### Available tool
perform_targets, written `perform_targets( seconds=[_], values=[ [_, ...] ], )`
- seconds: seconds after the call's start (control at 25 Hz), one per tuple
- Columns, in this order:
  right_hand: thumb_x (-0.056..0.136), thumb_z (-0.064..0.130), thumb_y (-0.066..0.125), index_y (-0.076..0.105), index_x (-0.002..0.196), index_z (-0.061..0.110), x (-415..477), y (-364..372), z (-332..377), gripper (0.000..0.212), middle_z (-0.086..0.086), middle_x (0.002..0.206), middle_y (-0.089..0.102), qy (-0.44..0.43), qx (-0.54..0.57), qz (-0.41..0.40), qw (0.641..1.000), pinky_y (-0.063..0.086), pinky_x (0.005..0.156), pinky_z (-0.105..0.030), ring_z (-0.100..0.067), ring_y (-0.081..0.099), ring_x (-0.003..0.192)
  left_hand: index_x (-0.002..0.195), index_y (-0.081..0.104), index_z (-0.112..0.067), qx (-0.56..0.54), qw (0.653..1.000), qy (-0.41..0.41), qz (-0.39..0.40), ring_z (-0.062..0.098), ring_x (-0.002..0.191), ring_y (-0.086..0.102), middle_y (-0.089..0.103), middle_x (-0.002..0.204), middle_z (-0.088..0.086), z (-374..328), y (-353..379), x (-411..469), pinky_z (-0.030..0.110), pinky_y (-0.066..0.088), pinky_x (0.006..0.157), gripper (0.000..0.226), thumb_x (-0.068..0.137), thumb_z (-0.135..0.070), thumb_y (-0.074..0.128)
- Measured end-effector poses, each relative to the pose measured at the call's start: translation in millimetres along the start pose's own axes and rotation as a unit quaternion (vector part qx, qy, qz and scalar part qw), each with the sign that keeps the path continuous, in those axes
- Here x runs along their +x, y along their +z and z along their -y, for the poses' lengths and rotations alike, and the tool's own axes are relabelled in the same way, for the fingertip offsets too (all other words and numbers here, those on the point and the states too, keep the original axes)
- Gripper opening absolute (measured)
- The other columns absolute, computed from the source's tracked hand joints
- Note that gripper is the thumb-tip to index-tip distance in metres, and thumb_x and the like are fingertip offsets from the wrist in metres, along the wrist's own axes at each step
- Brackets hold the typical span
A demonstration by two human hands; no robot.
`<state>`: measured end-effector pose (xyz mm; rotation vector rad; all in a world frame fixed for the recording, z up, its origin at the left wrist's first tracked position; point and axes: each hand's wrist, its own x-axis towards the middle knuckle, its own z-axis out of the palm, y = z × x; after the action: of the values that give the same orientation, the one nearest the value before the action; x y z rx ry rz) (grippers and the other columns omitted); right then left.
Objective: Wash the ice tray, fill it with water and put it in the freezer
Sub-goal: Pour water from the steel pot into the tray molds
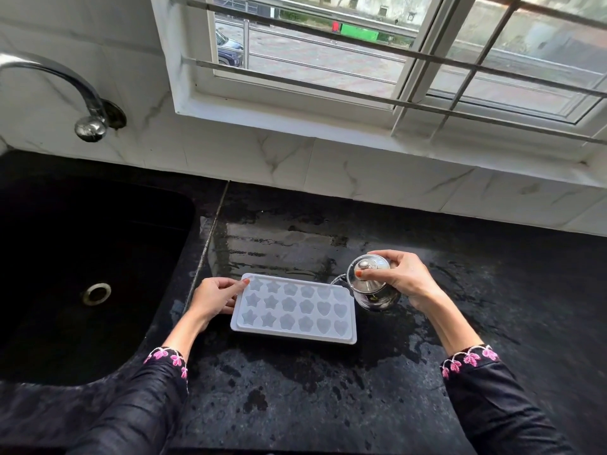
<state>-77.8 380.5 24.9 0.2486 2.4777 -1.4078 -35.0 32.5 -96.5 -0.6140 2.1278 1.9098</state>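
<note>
I find the ice tray [292, 310] flat on the wet bench [295, 389], beside the sink [82, 257]. The left grip [213, 298] pinches its left edge, evidently steadying it. The right grip [399, 277] clasps a tilted steel kettle [374, 292], thumb pinning the lid, spout over the far-right cells.

the tray [294, 308] is white, translucent plastic, a rectangle with three rows of six moulds: stars on the left, flowers in the middle, hearts on the right. it lies flat on the wet black desk [295, 389], long side running left to right. the left hand [213, 298] pinches its left short edge. a steel kettle [374, 287], gripped by the right hand [404, 277], tilts its spout over the tray's far right corner.
</note>
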Motion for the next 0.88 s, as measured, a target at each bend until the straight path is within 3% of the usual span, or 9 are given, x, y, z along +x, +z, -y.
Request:
perform_targets(
  seconds=[0.12,0.2,0.32,0.44,0.56,0.76,0.88],
  values=[
    [0.019,0.063,0.093,0.078,0.096,0.028,-1,-1,-2,0.086,0.001,0.091,0.079,-0.004,0.041,0.002,0.999,0.058,0.091,-0.042,-0.022,0.074,0.094,0.09,0.076,-0.007,0.0,1.0,0.003,0.001,0.013,0.061,0.072,0.078,0.078,0.005,1,0,1,0.024,0.055,0.052,0.024,0.087,-0.03,0.072],
    [0.021,0.055,0.096,0.077,0.098,0.022,-2,-2,-2,0.086,-0.004,0.094,0.079,-0.002,0.083,0.008,0.997,0.059,0.082,-0.034,-0.024,0.074,0.094,0.09,0.076,-0.007,0.001,1.0,0.003,0.001,0.015,0.063,0.072,0.078,0.079,0.006,2,0,1,0.024,0.056,0.053,0.024,0.087,-0.03,0.072],
    [0.037,0.036,0.094,0.075,0.101,0.018,-7,-2,7,0.069,-0.009,0.097,0.078,-0.012,0.114,0.022,0.993,0.054,0.066,-0.02,-0.015,0.073,0.082,0.09,0.077,-0.008,-0.001,1.0,0.004,-0.001,0.017,0.066,0.071,0.078,0.081,0.007,3,0,3,0.025,0.056,0.054,0.023,0.087,-0.031,0.072],
    [0.057,0.018,0.092,0.073,0.108,0.013,-7,4,14,0.055,-0.008,0.095,0.077,-0.011,0.128,0.031,0.991,0.051,0.056,-0.015,-0.01,0.071,0.074,0.088,0.078,-0.01,0.001,1.0,0.003,0.0,0.019,0.069,0.071,0.078,0.081,0.007,5,-1,4,0.029,0.057,0.058,0.023,0.086,-0.033,0.073],
    [0.064,0.011,0.089,0.073,0.109,0.012,-4,12,18,0.048,-0.006,0.093,0.077,-0.007,0.135,0.038,0.99,0.052,0.057,-0.016,-0.011,0.071,0.073,0.085,0.079,-0.011,-0.003,1.0,0.001,0.001,0.023,0.073,0.071,0.078,0.08,0.007,7,-3,6,0.034,0.058,0.063,0.024,0.083,-0.035,0.075],
    [0.051,0.024,0.092,0.074,0.105,0.015,-3,22,20,0.058,-0.007,0.095,0.078,-0.012,0.118,0.042,0.992,0.053,0.065,-0.022,-0.014,0.072,0.079,0.085,0.079,-0.012,-0.006,1.0,0.002,0.001,0.025,0.075,0.072,0.078,0.081,0.007,7,-2,7,0.032,0.057,0.06,0.022,0.083,-0.033,0.075],
    [0.058,0.018,0.092,0.074,0.106,0.013,-3,23,20,0.052,-0.007,0.094,0.078,-0.013,0.12,0.042,0.992,0.054,0.065,-0.02,-0.013,0.071,0.077,0.085,0.078,-0.011,-0.007,1.0,0.001,-0.005,0.023,0.071,0.071,0.078,0.08,0.008,8,-1,7,0.033,0.057,0.06,0.022,0.083,-0.033,0.075]
  ],
)
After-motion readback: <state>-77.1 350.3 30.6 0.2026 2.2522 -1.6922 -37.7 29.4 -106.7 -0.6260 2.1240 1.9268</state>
